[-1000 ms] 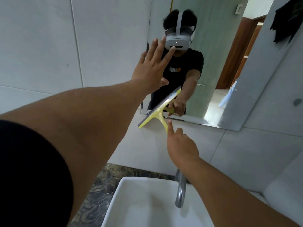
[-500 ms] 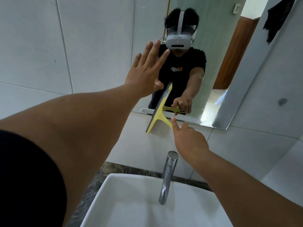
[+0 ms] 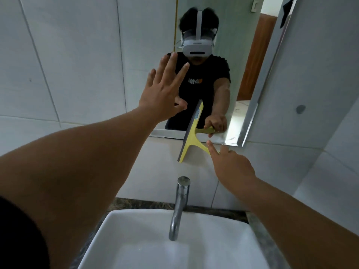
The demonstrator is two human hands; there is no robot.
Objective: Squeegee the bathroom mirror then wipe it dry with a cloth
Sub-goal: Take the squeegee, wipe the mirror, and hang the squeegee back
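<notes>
A: Holding the yellow squeegee by its handle, right hand wrapped around it, blade across the bathroom mirror bottom edge, near vertical

B: Left hand fingers spread flat. I'd level the blade, keep pressure even

Left hand flat on mirror, right hand gripping yellow squeegee

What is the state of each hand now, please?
Left hand: open, fingers spread, flat toward the mirror.
Right hand: holding the yellow squeegee by its handle, index finger stretched along it.
</notes>
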